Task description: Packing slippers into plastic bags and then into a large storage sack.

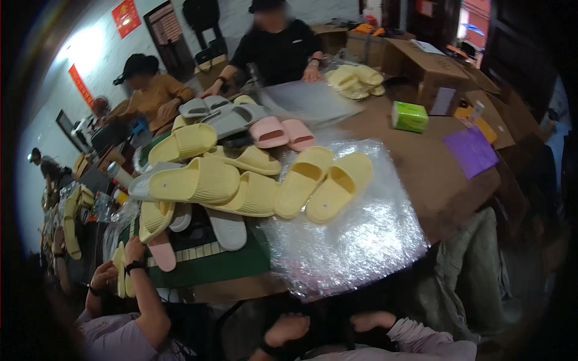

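Observation:
My left hand (pixel 287 329) is low in view, below the table's front edge, with a dark band on its wrist. Its fingers look curled in; anything inside them is hidden. To its right, my right hand (pixel 372 321) shows below a light pink sleeve, its fingers too dark and small to read. Nearest to both hands on the table is a stack of clear plastic bags (pixel 355 246). Across the upper part of that stack rests a pair of pale yellow slippers, the left slipper (pixel 303 180) and the right slipper (pixel 340 188) side by side.
A heap of yellow, grey and pink slippers (pixel 195 180) covers the table's left half. At lower left a co-worker's hands (pixel 132 249) hold yellow slippers. Another person (pixel 278 51) stands across the table by plastic sheets (pixel 310 99). Rightward are a green tissue pack (pixel 409 117), purple packet (pixel 471 150) and cardboard boxes (pixel 430 75).

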`<state>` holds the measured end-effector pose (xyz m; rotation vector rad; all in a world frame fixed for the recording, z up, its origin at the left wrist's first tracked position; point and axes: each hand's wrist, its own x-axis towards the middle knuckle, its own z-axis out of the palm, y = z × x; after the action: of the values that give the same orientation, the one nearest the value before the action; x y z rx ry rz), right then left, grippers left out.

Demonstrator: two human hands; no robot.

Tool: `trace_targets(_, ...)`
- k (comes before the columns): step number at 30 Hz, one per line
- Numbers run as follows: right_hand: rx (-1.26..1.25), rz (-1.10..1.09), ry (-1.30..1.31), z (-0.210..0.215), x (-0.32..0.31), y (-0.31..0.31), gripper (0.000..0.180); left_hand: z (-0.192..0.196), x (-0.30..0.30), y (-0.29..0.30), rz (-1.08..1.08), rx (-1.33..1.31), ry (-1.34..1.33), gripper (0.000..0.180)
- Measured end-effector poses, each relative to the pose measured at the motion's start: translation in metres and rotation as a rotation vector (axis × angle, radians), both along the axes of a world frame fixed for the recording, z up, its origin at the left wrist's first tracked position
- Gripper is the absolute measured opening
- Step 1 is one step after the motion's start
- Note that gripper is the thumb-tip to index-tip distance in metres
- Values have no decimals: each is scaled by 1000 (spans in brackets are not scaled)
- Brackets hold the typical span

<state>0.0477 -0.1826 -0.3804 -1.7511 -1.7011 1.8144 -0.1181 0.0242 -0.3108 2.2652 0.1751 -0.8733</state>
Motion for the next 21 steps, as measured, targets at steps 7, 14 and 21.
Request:
trace_targets(7,675,-584,78,222,31,20,18,140,84,31,399,574,-854,36)
trace_targets(14,822,-699,-508,225,96,143,40,37,122,22,229,845,-892,50)
trace_targets(21,746,-982,-982,135,113,269,48,34,111,16,264,788,-856,48)
